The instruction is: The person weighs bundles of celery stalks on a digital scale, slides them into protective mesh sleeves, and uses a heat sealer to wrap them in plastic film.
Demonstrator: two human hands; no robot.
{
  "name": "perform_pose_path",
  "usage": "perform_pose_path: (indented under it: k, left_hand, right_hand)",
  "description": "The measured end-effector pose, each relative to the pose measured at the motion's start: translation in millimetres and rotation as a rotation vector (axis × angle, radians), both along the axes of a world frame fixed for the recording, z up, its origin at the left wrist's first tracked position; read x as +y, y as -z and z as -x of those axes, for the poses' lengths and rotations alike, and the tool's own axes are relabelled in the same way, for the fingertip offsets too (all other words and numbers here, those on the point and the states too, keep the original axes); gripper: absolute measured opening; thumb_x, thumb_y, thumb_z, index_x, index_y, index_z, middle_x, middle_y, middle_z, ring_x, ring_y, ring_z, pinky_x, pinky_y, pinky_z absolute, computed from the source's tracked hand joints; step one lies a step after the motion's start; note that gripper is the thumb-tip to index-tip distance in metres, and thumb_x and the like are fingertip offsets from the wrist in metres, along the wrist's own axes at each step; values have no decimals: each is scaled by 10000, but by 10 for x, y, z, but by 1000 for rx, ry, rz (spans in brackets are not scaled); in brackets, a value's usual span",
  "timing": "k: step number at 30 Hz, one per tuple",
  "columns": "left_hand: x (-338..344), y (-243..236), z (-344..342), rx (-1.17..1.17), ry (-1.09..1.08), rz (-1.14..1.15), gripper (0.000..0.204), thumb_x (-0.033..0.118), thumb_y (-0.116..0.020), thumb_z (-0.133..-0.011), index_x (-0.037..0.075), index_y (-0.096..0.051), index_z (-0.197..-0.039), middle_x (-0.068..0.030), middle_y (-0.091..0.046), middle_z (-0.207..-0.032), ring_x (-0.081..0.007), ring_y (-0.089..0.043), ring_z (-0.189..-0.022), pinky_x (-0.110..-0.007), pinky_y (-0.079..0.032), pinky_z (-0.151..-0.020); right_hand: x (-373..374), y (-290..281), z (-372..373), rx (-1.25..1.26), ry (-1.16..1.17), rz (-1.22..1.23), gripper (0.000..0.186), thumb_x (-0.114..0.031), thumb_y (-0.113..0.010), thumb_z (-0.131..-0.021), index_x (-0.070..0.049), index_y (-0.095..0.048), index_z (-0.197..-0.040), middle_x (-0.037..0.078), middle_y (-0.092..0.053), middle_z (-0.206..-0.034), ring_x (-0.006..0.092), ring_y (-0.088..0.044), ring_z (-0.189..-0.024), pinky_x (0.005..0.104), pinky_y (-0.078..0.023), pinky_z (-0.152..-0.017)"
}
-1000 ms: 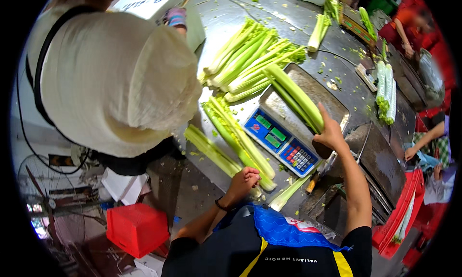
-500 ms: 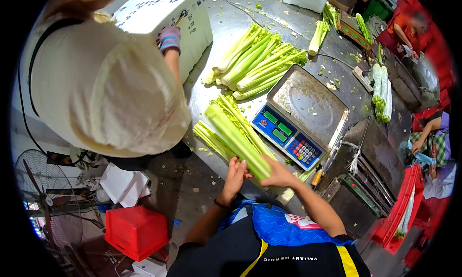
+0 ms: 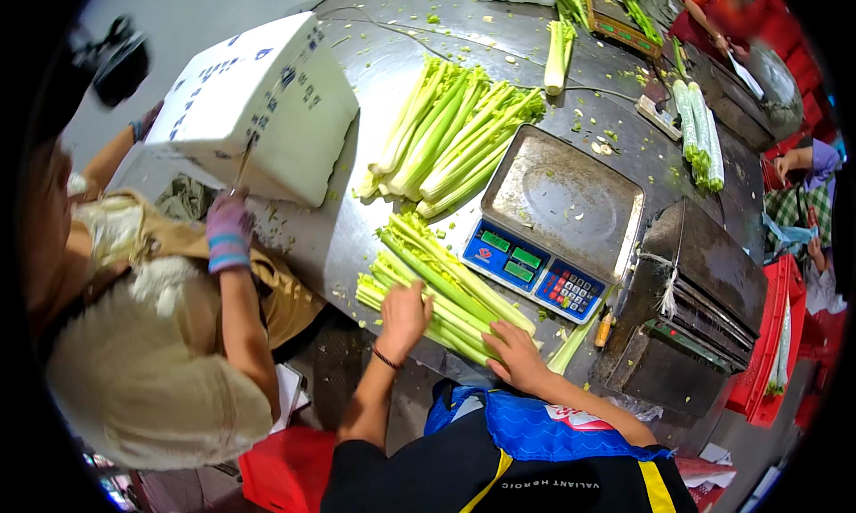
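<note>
A bundle of trimmed celery stalks [image 3: 437, 277] lies on the steel table near its front edge, left of the scale. My left hand [image 3: 403, 310] rests flat on the bundle's near end. My right hand [image 3: 514, 352] presses on the stalks a little further right, fingers spread. A larger heap of celery [image 3: 450, 134] lies farther back. The weighing scale [image 3: 557, 219] has a bare steel pan and a blue keypad front.
A person in a white hat [image 3: 152, 379] stands at left, gloved hand [image 3: 228, 232] on a white foam box [image 3: 259, 103]. A dark machine [image 3: 691, 312] sits right of the scale. More celery [image 3: 700, 139] lies at far right, near other workers. Red crates [image 3: 776, 335] stand by the table's edge.
My right hand lifted celery off the scale and laid it on the front bundle; both hands now rest on that bundle. The scale pan is bare. The person at left shifted toward the foam box.
</note>
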State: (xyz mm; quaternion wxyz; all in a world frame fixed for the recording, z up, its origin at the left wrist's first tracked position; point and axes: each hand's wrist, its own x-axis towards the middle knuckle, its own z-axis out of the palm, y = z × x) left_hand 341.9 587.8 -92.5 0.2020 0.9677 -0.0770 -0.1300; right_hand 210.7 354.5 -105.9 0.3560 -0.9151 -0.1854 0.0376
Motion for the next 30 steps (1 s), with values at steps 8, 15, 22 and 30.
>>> perform_pose_path:
  k: [8, 15, 22, 30]
  left_hand:
    - [-11, 230, -2316, -709, -126, -98, 456, 244, -742, -788, 5, -567, -1134, -203, -592, -1144, -371, -531, -1092, -452, -447, -923]
    - [-29, 137, -2739, -306, -85, -345, 383, 353, -717, -814, -5, -623, -914, -169, -661, -907, -348, -641, -906, -457, -496, -794]
    - [-107, -322, -2434, 558, -404, 1156, 451, 451, -488, -985, 15, -598, -1009, -69, -647, -782, -85, -602, -596, -240, -542, -595]
    - [-494, -27, -1270, 220, -171, 951, 285, 218, -524, -1004, -23, -555, -1153, -54, -646, -878, -104, -601, -676, -231, -478, -590]
  right_hand:
    - [-192, -291, -235, 36, 265, -210, 292, -69, -657, -813, -50, -634, -1103, 153, -637, -1058, 353, -607, -979, 423, -494, -837]
    - [-116, -276, -839, 155, 145, -320, 228, -82, -652, -836, -50, -656, -1062, 153, -664, -934, 339, -643, -824, 390, -526, -719]
    - [210, -70, -2149, 487, 187, -899, 522, -271, -636, -938, -5, -446, -1344, 72, -651, -978, 154, -641, -820, 304, -522, -769]
    - [565, -147, -2959, 850, 375, -1127, 408, -170, -621, -894, -36, -416, -1220, 76, -592, -910, 150, -593, -609, 278, -508, -523]
